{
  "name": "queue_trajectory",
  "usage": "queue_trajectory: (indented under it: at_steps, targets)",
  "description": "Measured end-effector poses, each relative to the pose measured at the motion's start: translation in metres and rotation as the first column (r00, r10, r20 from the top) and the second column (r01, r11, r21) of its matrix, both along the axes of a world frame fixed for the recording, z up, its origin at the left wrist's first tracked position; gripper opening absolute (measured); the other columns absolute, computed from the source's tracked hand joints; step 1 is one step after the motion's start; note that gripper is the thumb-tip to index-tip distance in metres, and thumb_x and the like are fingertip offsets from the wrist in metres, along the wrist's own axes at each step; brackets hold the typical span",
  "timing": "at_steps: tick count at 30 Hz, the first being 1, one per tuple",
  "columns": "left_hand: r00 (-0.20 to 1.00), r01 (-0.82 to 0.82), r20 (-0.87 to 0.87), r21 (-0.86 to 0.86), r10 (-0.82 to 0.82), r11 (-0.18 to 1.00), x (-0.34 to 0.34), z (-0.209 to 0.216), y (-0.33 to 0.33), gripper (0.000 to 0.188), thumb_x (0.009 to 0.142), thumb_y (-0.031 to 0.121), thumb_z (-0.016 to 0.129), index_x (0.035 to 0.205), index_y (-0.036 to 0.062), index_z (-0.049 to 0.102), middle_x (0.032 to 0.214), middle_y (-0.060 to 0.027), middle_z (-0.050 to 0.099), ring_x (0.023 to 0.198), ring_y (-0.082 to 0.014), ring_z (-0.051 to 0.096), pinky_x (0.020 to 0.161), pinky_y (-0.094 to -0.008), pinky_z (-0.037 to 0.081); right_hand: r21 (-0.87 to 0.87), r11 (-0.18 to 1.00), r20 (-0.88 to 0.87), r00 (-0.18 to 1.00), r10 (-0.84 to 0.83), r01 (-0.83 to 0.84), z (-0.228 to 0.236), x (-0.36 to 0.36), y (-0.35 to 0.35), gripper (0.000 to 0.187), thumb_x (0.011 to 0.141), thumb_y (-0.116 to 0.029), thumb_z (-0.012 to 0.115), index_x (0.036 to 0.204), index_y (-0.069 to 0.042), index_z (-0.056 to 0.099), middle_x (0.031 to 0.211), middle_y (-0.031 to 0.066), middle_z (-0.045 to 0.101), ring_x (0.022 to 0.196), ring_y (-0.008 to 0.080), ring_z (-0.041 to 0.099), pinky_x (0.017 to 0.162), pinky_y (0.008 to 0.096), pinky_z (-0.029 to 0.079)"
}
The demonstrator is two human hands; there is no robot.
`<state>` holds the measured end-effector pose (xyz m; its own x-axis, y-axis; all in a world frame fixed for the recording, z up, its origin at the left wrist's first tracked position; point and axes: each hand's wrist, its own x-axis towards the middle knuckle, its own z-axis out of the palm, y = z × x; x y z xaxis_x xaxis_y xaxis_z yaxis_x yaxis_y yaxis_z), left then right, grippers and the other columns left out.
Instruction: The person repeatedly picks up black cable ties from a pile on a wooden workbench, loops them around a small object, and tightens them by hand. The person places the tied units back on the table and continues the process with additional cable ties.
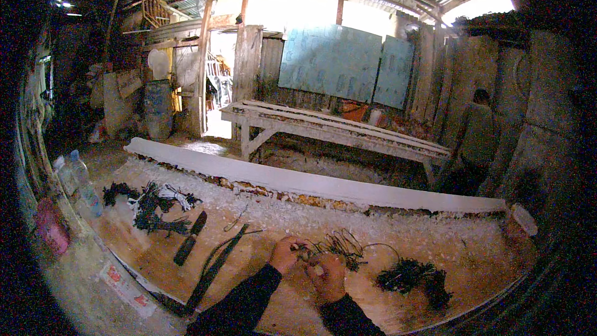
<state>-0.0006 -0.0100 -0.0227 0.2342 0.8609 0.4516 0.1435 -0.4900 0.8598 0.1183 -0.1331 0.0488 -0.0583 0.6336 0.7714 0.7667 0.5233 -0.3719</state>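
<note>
My left hand point(285, 256) and my right hand point(326, 275) are close together over the near middle of the worktable. The fingers of both are closed on a small part of a tangle of thin dark strands point(343, 246), wire or cord, I cannot tell which. Loose loops of it spread to the right on the board. Farther right lies a bunch of short dark strands point(410, 275). Left of my hands rest a long dark strip point(217, 266) and a flat dark tool like a knife point(190, 239). More dark bundles point(155, 210), with some pale strands, lie at the far left.
A long white beam point(311, 180) runs along the table's far edge, with whitish crumbs before it. Clear plastic bottles point(81, 180) stand at the left edge, a pale container point(521, 221) at the right. Beyond are a wooden bench point(336, 126) and a person point(477, 134).
</note>
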Motion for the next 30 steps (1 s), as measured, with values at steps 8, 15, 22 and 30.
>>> queue_trajectory:
  at_steps: [8, 15, 22, 30]
  targets:
    - [0.978, 0.191, 0.076, 0.073, -0.196, 0.979, 0.005, 0.010, -0.011, 0.020, 0.072, 0.003, 0.060, 0.090, 0.0088, 0.064, 0.096, -0.0055, 0.060, 0.083, -0.0169, 0.056, 0.071, -0.0262, 0.044, 0.046, 0.981, -0.123, 0.975, -0.184, 0.191, 0.020, 0.010, -0.014, 0.014, 0.063, -0.003, 0.068, 0.072, -0.009, 0.060, 0.075, 0.0063, 0.062, 0.069, 0.0247, 0.057, 0.066, 0.0338, 0.045]
    - [0.924, 0.383, -0.034, 0.084, -0.381, 0.920, 0.012, 0.013, -0.020, 0.026, 0.069, -0.004, 0.054, 0.092, 0.0056, 0.062, 0.093, -0.0059, 0.061, 0.088, -0.0183, 0.057, 0.080, -0.0285, 0.044, 0.070, 0.955, -0.070, 0.956, -0.284, 0.289, 0.019, 0.013, -0.030, 0.016, 0.063, -0.004, 0.069, 0.072, -0.010, 0.058, 0.073, 0.0069, 0.061, 0.068, 0.0257, 0.057, 0.069, 0.0361, 0.042]
    - [0.906, 0.424, 0.021, -0.013, -0.423, 0.906, 0.013, 0.017, -0.025, 0.018, 0.075, 0.005, 0.063, 0.093, 0.0053, 0.062, 0.091, -0.0049, 0.062, 0.085, -0.0160, 0.058, 0.079, -0.0288, 0.046, 0.024, 0.918, -0.192, 0.903, -0.384, 0.395, -0.030, 0.033, -0.051, 0.015, 0.062, -0.007, 0.067, 0.073, -0.009, 0.057, 0.079, 0.0081, 0.061, 0.080, 0.0268, 0.056, 0.078, 0.0398, 0.038]
    - [0.920, 0.392, -0.057, 0.127, -0.388, 0.911, 0.018, 0.007, -0.018, 0.015, 0.079, 0.010, 0.064, 0.094, 0.0060, 0.063, 0.090, -0.0036, 0.063, 0.089, -0.0142, 0.058, 0.078, -0.0281, 0.048, 0.171, 0.897, -0.177, 0.909, -0.378, 0.407, -0.005, 0.034, -0.052, 0.015, 0.066, -0.009, 0.064, 0.078, -0.010, 0.055, 0.089, 0.0112, 0.059, 0.088, 0.0283, 0.053, 0.092, 0.0427, 0.031]
